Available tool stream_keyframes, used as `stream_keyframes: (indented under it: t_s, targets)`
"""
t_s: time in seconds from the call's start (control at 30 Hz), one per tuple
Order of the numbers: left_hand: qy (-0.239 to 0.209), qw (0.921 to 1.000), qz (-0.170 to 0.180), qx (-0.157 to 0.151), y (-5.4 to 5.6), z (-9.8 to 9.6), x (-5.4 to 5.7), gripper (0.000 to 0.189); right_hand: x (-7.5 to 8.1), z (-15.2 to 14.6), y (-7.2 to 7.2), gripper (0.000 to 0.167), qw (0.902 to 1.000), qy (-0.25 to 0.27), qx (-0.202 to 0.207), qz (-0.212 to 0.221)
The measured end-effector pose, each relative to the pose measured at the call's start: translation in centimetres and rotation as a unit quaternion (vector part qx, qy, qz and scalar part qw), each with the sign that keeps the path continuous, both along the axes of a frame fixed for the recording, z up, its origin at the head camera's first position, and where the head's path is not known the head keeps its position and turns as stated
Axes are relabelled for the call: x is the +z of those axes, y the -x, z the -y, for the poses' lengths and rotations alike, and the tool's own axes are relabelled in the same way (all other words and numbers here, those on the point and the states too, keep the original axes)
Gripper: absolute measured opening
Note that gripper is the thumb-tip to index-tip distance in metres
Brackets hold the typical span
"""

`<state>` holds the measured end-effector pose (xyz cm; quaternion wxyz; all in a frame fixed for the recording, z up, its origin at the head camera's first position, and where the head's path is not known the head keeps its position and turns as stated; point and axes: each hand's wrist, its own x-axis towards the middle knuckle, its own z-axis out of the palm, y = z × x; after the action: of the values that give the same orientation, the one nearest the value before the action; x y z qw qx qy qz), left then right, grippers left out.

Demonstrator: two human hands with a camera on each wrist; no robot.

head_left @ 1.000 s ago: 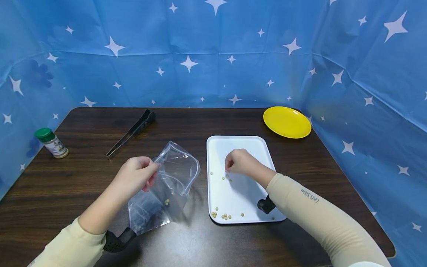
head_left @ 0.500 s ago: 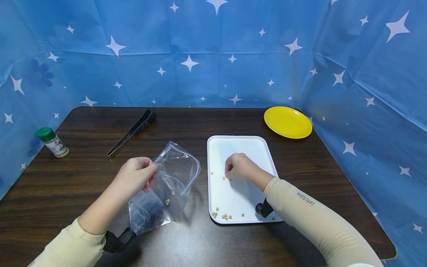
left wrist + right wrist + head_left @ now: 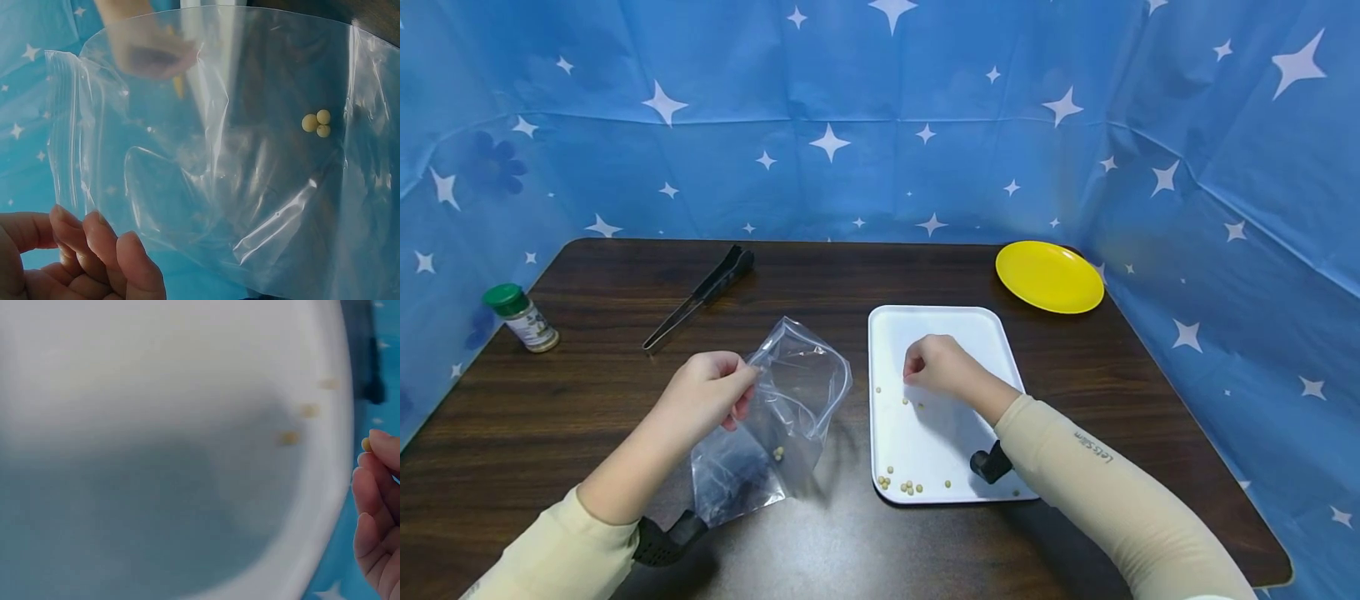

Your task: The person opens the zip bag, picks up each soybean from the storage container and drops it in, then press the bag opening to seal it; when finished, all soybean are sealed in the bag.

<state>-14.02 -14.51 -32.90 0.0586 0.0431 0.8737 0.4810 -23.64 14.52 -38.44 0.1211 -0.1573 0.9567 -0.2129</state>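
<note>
My left hand (image 3: 706, 392) pinches the rim of a clear plastic zip bag (image 3: 737, 479) and keeps it upright, mouth partly spread. Three soybeans (image 3: 315, 123) lie low in the bag in the left wrist view. Over the white tray (image 3: 928, 446), my right hand (image 3: 943, 367) is raised slightly, a single soybean (image 3: 366, 445) between thumb and fingertip. Several loose soybeans (image 3: 910, 487) are gathered along the tray's near edge, and three more, including one soybean (image 3: 905, 401), are scattered below the right hand.
Black-handled tongs (image 3: 700, 296) lie behind the bag. A green-capped shaker jar (image 3: 523, 318) stands at the far left of the table. Behind the tray, at the back right, is a yellow plate (image 3: 1049, 277). A blue star-patterned cloth surrounds the table's back and sides.
My right hand dipped to the tray, took one soybean from the small group under it, and rose a little. The left hand and bag stay in place.
</note>
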Motion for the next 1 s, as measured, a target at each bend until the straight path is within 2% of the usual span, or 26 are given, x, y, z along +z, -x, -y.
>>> stream_keyframes:
  t_s: [0.1, 0.23, 0.4, 0.53, 0.6, 0.7, 0.87, 1.0]
  targets:
    - [-0.007, 1.0, -0.001, -0.001, 0.0, 0.0, 0.0, 0.026, 2.2, 0.7, 0.3, 0.01, 0.9988, 0.041, 0.012, -0.022]
    - [-0.018, 0.9998, 0.001, -0.007, 0.0, 0.1, 0.1, 0.029, 5.9, 2.0, 0.3, 0.005, 0.9932, 0.098, 0.033, -0.054]
    - [-0.019, 0.9998, 0.004, -0.007, -0.1, 0.1, 0.2, 0.029, 10.2, 4.1, -0.2, 0.005, 0.9794, 0.152, 0.077, -0.108]
    - [-0.021, 0.9997, 0.005, -0.009, -0.2, 0.1, 0.3, 0.029, 12.5, 5.9, -0.8, 0.005, 0.9674, 0.186, 0.117, -0.125]
    - [-0.023, 0.9997, 0.005, -0.01, -0.2, 0.1, 0.3, 0.029, 13.1, 6.8, -1.1, 0.004, 0.9629, 0.195, 0.137, -0.127]
    - [-0.023, 0.9997, 0.005, -0.011, -0.1, 0.0, 0.3, 0.029, 13.1, 8.2, -1.7, 0.003, 0.9604, 0.187, 0.162, -0.128]
    - [-0.022, 0.9997, 0.008, -0.009, -0.2, 0.0, 0.5, 0.028, 11.7, 10.4, -2.8, 0.003, 0.9608, 0.112, 0.215, -0.134]
    - [-0.019, 0.9998, 0.008, -0.007, -0.4, 0.1, 0.5, 0.028, 10.6, 11.5, -3.4, 0.005, 0.9562, 0.063, 0.248, -0.141]
